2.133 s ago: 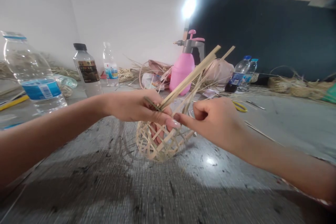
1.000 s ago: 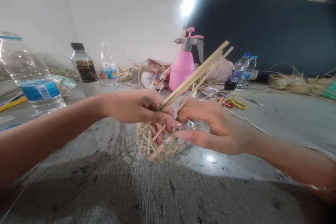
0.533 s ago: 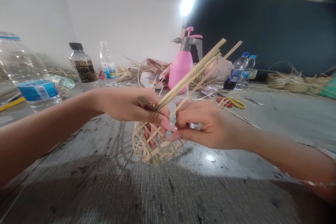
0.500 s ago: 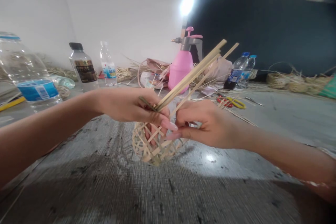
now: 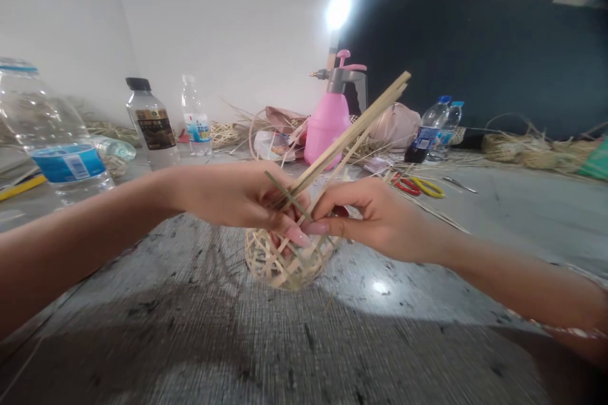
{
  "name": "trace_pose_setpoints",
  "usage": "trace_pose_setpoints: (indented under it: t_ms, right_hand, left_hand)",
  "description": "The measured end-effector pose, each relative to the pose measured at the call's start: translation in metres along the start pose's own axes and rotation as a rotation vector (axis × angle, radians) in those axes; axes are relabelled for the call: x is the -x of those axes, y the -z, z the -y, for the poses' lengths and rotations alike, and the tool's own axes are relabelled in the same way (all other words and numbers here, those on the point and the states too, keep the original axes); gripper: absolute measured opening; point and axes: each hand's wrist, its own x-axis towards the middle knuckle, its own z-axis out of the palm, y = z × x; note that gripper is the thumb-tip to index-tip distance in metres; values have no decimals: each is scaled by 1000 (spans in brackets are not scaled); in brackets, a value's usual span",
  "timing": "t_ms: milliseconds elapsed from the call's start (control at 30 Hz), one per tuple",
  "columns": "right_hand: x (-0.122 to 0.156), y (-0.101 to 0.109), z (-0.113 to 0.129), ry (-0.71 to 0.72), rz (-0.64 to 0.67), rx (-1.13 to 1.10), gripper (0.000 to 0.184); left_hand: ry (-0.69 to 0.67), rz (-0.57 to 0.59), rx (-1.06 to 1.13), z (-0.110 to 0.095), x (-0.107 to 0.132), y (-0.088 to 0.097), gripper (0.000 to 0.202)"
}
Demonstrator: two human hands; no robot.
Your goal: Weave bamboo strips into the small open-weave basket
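Observation:
A small openwork bamboo basket (image 5: 285, 266) is held just above the grey table, its weave pale with some green strips. My left hand (image 5: 256, 199) is closed on its upper edge, with some fingers inside, seen through the gaps. Long pale bamboo strips (image 5: 349, 133) stick up to the right from between the hands. My right hand (image 5: 370, 218) pinches a strip at the rim with thumb and forefinger, close to the left thumb. One thin green strip (image 5: 289, 196) crosses in front of the left fingers. The far side of the rim is hidden by the hands.
A pink spray bottle (image 5: 327, 120) stands behind the hands, near a bright lamp (image 5: 339, 9). Plastic bottles (image 5: 152, 120) stand at left and more (image 5: 430, 126) at right. Red and yellow-handled tools (image 5: 427, 187) lie at right. Bamboo scraps and woven pieces (image 5: 522, 149) line the back.
The right fingers have moved slightly up and left onto a strip by the left thumb. The green strip now shows longer across the left hand, and the separate long strip tip has dropped from view.

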Motion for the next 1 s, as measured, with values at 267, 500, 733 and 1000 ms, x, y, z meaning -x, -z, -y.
trace_pose_setpoints:
  t_ms: [267,500,733,1000]
  right_hand:
    - [1,-1,-5,55,-14,-30,34]
    - [0,-1,-3,3,-97,-27,26]
    - [-3,-3,-5,-89,-81,-63,23]
    - [-1,-3,-2,-99,-114,-9,19]
  left_hand:
    - [-7,-48,-6,-1,0,-2,8]
    - [-58,-73,-191,5,-1,3,28]
    - [-50,-97,-180,3,1,1,22]
    - [-72,-97,-150,2,0,-4,20]
